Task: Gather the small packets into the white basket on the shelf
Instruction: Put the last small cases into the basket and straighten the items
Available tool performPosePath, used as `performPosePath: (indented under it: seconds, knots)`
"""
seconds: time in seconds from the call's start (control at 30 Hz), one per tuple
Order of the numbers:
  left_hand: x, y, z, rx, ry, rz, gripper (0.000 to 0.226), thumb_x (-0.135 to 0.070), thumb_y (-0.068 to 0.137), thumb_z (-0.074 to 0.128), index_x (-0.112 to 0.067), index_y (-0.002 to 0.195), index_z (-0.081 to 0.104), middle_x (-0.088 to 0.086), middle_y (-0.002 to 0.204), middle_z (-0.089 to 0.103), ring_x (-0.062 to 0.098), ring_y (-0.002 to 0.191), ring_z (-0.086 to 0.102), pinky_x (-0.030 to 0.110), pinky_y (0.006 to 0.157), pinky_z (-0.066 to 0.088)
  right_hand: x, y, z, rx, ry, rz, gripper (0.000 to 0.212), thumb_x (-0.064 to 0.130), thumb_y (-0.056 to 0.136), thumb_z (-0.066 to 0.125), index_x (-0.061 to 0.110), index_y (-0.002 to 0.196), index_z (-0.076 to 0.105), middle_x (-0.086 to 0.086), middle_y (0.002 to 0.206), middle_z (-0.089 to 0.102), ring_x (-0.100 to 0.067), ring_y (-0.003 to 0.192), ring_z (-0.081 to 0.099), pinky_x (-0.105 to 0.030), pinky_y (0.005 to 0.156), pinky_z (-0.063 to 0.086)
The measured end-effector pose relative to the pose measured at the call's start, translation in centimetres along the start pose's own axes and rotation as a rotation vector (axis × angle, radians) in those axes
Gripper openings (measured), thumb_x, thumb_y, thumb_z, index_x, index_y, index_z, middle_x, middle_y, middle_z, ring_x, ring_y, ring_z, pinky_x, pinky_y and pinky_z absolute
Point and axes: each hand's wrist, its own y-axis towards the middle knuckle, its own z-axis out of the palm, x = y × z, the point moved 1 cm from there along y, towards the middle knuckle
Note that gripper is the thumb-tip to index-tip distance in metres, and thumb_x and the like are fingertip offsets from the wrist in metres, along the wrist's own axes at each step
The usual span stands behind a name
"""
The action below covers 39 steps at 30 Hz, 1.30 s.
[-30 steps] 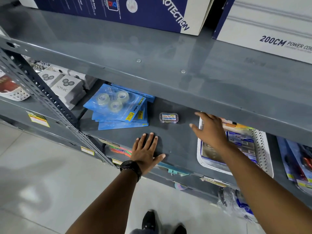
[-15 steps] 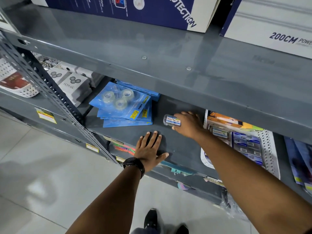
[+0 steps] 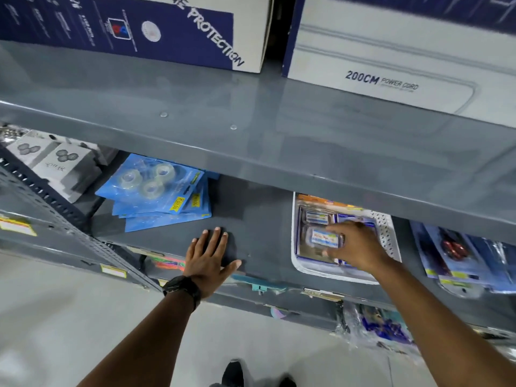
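My right hand (image 3: pixel 356 245) holds a small clear packet (image 3: pixel 324 238) with a colourful label over the white basket (image 3: pixel 388 236) on the grey shelf (image 3: pixel 259 216). The basket holds several similar packets and blue cards, partly hidden under my hand and the shelf above. Flat on the shelf's front edge, left of the basket, lies my left hand (image 3: pixel 209 256), fingers spread, holding nothing. A black watch sits on that wrist.
A stack of blue tape packs (image 3: pixel 162 196) lies at the shelf's left. White boxes (image 3: pixel 55 163) stand beyond the perforated upright. Large cartons (image 3: pixel 363 51) rest on the upper shelf, which overhangs the basket. More blue blister packs (image 3: pixel 458 252) lie right of the basket.
My right hand reached left, took hold of the small packet from the shelf and carried it right to over the basket. My left hand stayed flat on the shelf.
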Motion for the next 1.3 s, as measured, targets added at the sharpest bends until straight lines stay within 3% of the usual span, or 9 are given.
performPosePath:
  seconds: [0.27,0.4,0.53,0.67,0.83,0.97,1.1,1.23,1.3]
  knots:
    - [-0.2,-0.1,-0.2,0.016,0.010,-0.006,0.103,-0.083,0.076,-0.003,-0.022,0.157,0.014,0.001,0.166,0.006,0.030,0.152,0.003,0.047,0.122,0.003,-1.0,-0.1,2.1,0.110,-0.118,-0.055,0.079,0.049,0.063,0.085,0.027,0.133,0.056,0.000,0.138,0.054,-0.027,0.126,0.050,-0.038,0.105,0.038]
    - [-0.5,0.1,-0.5,0.064,-0.063,-0.052,0.089,-0.077,0.085,0.020,-0.024,0.156,0.015,0.000,0.166,0.003,0.029,0.152,-0.001,0.047,0.121,0.000,-2.0,-0.7,0.7,-0.004,-0.032,-0.040,0.082,0.047,0.064,0.084,0.030,0.137,0.051,0.000,0.144,0.051,-0.026,0.132,0.044,-0.041,0.111,0.035]
    - [-3.8,1.0,-2.5,-0.147,-0.318,0.055,0.037,-0.033,0.093,0.059,-0.024,0.129,0.060,0.003,0.140,0.054,0.034,0.130,0.047,0.046,0.109,0.037,-5.1,-2.3,-0.8,-0.118,0.069,0.012,0.070,0.045,0.064,0.085,0.033,0.127,0.059,0.004,0.134,0.060,-0.023,0.122,0.055,-0.035,0.102,0.045]
    - [-10.3,2.9,-4.7,-0.237,-0.483,0.221,0.028,-0.026,0.094,0.058,-0.023,0.121,0.063,0.000,0.123,0.065,0.021,0.112,0.059,0.033,0.097,0.047,-9.4,-3.7,-1.7,-0.211,0.202,0.062,0.044,0.038,0.071,0.081,0.030,0.113,0.068,0.008,0.122,0.068,-0.014,0.110,0.064,-0.027,0.092,0.048]
    - [-18.5,6.1,-5.9,-0.045,-0.312,0.458,0.039,-0.034,0.094,0.056,-0.021,0.131,0.056,0.006,0.126,0.063,0.027,0.108,0.060,0.036,0.090,0.051,-12.2,-4.1,-1.6,-0.192,0.194,0.088,0.021,0.030,0.079,0.074,0.032,0.100,0.072,0.009,0.108,0.073,-0.011,0.095,0.066,-0.028,0.083,0.051]
    - [-22.5,8.2,-5.7,0.129,-0.115,0.481,0.029,-0.026,0.097,0.051,-0.020,0.123,0.062,0.004,0.128,0.061,0.026,0.113,0.059,0.034,0.095,0.049,-11.7,-3.6,-1.7,-0.139,-0.023,-0.071,0.012,0.028,0.084,0.064,0.031,0.090,0.073,0.011,0.094,0.073,-0.009,0.077,0.061,-0.018,0.065,0.044]
    - [-23.6,8.8,-5.2,0.258,-0.061,0.369,0.015,-0.019,0.093,0.054,-0.023,0.091,0.068,-0.001,0.103,0.065,0.023,0.096,0.062,0.028,0.080,0.049,-10.0,-2.3,-1.8,-0.109,-0.149,-0.247,0.017,0.020,0.080,0.057,0.018,0.080,0.074,0.001,0.087,0.072,-0.022,0.087,0.063,-0.031,0.081,0.050]
    - [-23.3,7.9,-4.4,0.273,-0.011,0.330,0.014,-0.021,0.091,0.060,-0.016,0.100,0.070,0.005,0.107,0.067,0.025,0.099,0.064,0.038,0.085,0.052,-9.5,-1.4,-1.0,0.055,-0.094,-0.187,0.014,0.019,0.081,0.062,0.020,0.086,0.076,-0.004,0.095,0.071,-0.026,0.090,0.065,-0.035,0.079,0.055]
    - [-23.2,7.6,-3.9,0.269,-0.072,0.318,0.012,-0.012,0.089,0.061,-0.020,0.082,0.068,-0.002,0.097,0.065,0.021,0.094,0.065,0.033,0.079,0.054,-9.9,-1.2,-0.7,0.091,-0.075,-0.171,0.013,0.019,0.081,0.064,0.020,0.086,0.076,-0.005,0.094,0.073,-0.027,0.090,0.067,-0.037,0.079,0.056]
